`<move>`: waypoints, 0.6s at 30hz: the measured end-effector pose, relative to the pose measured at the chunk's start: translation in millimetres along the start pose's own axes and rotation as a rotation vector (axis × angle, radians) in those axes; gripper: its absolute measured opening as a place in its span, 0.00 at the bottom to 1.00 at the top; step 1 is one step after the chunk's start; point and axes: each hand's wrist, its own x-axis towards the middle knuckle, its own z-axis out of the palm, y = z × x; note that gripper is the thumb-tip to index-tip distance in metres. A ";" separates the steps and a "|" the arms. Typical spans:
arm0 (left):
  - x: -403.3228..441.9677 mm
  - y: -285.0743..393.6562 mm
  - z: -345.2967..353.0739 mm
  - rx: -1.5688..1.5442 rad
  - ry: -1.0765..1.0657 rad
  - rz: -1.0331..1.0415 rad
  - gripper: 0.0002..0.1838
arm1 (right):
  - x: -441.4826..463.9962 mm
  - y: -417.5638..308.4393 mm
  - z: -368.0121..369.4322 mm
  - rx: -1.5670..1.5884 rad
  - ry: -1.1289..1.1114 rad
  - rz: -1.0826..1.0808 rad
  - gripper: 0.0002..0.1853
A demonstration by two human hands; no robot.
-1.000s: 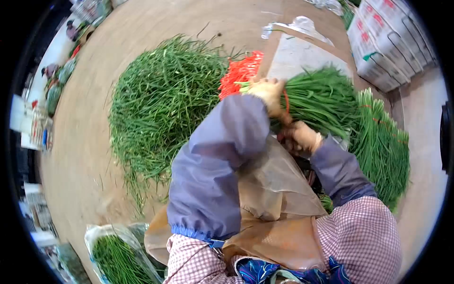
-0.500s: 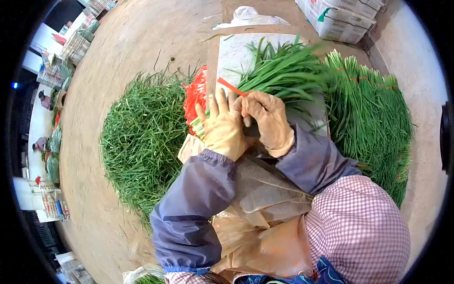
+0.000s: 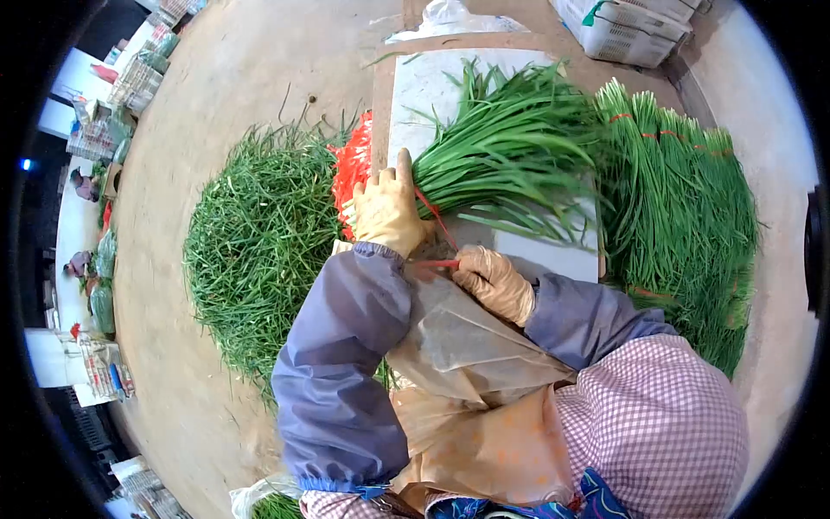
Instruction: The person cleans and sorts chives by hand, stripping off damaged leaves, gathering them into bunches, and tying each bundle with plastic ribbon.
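Note:
My left hand (image 3: 388, 210), in a pale glove, presses over the stem end of a bunch of long green leaves (image 3: 510, 143), its index finger stretched out. The bunch lies on a white board (image 3: 419, 82), leaf tips to the right. My right hand (image 3: 494, 278), also gloved, is closed on a red tie (image 3: 439, 227) that runs from the bunch beside my left hand. Left of the board is a pile of red strips (image 3: 353, 160). What my left palm grips is mostly hidden.
A heap of loose green leaves (image 3: 259, 251) lies on the floor at left. Tied green bunches (image 3: 683, 208) stand at right. White crates (image 3: 622, 33) are at the upper right, a plastic bag (image 3: 450, 19) beyond the board. Two people sit far left.
My right hand has moved down and toward me, drawing the red tie taut from the bunch. My left hand has shifted slightly left, its fingers closer together than before.

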 end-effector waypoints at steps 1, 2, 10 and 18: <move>-4.1 1.5 0.3 -0.015 0.029 0.017 0.64 | 0.0 -7.0 -1.0 0.019 -0.005 0.058 0.10; -8.1 3.5 0.7 0.027 0.086 0.038 0.64 | -0.4 -14.2 -4.8 0.031 -0.011 0.117 0.11; -24.5 16.7 21.7 0.260 0.173 0.117 0.39 | 70.1 -86.1 2.1 0.415 0.334 0.135 0.14; 7.8 0.4 8.3 0.078 0.087 -0.017 0.58 | 53.8 -64.3 9.0 0.571 0.132 0.189 0.18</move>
